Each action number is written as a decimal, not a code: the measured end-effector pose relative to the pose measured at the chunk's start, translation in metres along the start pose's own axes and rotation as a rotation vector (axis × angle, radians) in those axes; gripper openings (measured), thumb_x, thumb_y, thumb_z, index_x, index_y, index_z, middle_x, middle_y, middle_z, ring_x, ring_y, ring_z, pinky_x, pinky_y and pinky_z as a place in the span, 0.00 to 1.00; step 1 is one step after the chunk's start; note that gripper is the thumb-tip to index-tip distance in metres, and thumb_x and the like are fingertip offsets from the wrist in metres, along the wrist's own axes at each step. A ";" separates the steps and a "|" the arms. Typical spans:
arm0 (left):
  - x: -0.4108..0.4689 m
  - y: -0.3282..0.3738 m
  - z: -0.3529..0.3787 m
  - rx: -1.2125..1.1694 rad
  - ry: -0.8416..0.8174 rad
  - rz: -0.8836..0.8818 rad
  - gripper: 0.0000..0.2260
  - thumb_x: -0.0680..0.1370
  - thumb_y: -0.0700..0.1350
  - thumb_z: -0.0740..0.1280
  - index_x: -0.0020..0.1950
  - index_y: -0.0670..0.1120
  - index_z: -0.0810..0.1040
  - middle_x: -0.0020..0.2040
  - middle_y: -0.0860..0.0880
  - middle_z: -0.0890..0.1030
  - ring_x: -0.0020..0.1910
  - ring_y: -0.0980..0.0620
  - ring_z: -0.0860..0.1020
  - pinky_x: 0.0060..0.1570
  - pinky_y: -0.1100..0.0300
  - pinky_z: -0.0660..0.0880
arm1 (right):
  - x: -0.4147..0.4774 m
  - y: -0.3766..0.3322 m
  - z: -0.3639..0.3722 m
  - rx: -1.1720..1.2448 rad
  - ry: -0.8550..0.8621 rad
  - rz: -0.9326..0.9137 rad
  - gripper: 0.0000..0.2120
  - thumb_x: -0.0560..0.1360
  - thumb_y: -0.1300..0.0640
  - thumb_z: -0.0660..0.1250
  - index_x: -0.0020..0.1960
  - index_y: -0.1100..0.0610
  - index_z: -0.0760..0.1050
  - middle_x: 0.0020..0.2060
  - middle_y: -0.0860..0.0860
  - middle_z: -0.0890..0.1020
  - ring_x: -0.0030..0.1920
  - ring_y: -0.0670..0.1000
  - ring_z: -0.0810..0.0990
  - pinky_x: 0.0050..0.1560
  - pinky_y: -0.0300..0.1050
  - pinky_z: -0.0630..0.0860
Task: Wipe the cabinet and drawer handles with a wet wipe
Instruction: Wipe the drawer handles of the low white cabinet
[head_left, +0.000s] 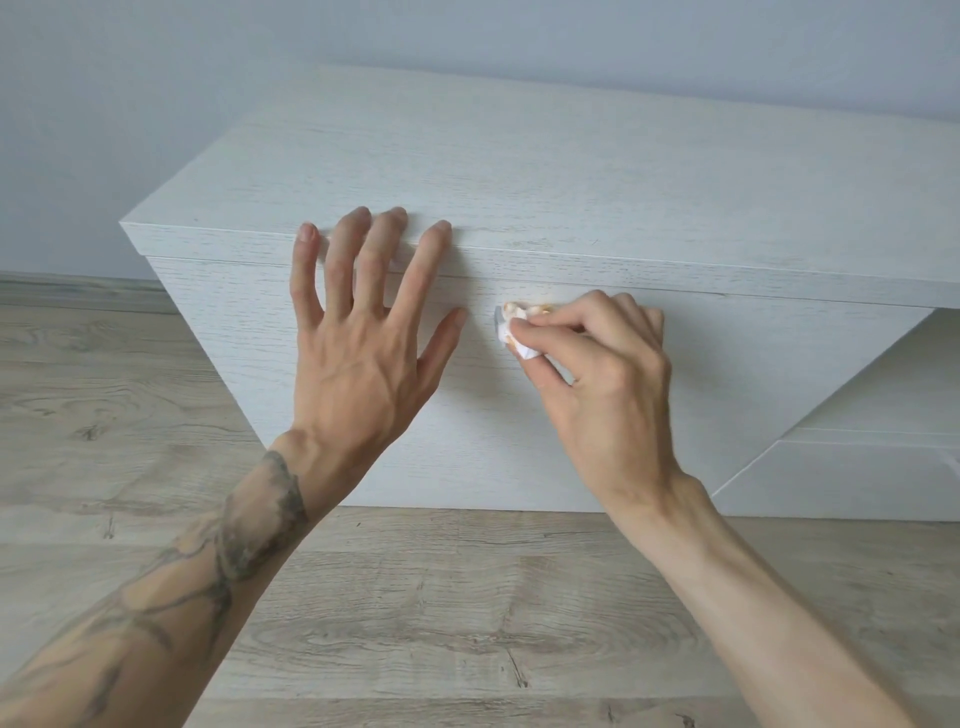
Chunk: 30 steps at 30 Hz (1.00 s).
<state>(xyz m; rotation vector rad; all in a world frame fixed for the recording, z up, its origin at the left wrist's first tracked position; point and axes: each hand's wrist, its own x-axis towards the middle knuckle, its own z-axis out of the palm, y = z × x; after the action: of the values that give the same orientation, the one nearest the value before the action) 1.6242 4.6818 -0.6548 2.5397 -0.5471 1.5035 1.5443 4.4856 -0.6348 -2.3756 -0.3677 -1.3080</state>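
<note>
right hand (597, 374) pinching wet wipe (514, 332), on handle (497, 317)

A room in a home is suggested. A low cabinet (519, 171) in whitewashed wood-grain laminate is set on the floor against a plain pale wall (156, 78) at the far side. The floor (415, 623) is laid with grey-brown wood-look planks, and a skirting strip (78, 288) is seen at the far left where wall and floor meet.
</note>
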 end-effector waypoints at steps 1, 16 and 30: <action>0.000 0.000 0.000 0.003 0.004 0.001 0.27 0.88 0.60 0.61 0.83 0.49 0.67 0.77 0.41 0.71 0.79 0.38 0.66 0.83 0.38 0.51 | 0.003 -0.004 0.005 0.005 -0.009 -0.013 0.04 0.76 0.62 0.78 0.51 0.56 0.88 0.45 0.51 0.84 0.46 0.55 0.82 0.50 0.53 0.70; 0.001 0.000 -0.001 0.003 -0.009 -0.009 0.26 0.88 0.60 0.61 0.83 0.49 0.67 0.77 0.41 0.72 0.79 0.37 0.67 0.83 0.36 0.54 | -0.003 -0.008 0.019 -0.071 0.025 -0.027 0.07 0.76 0.65 0.76 0.51 0.55 0.88 0.47 0.52 0.83 0.46 0.55 0.78 0.51 0.47 0.65; 0.001 0.000 -0.003 0.006 -0.008 0.003 0.26 0.88 0.60 0.62 0.83 0.49 0.67 0.77 0.41 0.72 0.79 0.37 0.68 0.82 0.36 0.55 | -0.012 0.012 -0.003 -0.012 -0.043 -0.136 0.09 0.79 0.62 0.73 0.57 0.55 0.88 0.58 0.51 0.85 0.53 0.56 0.81 0.57 0.51 0.72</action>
<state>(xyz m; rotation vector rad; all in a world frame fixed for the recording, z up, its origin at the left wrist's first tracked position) 1.6223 4.6825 -0.6530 2.5515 -0.5492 1.4990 1.5407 4.4735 -0.6461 -2.4285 -0.5447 -1.3223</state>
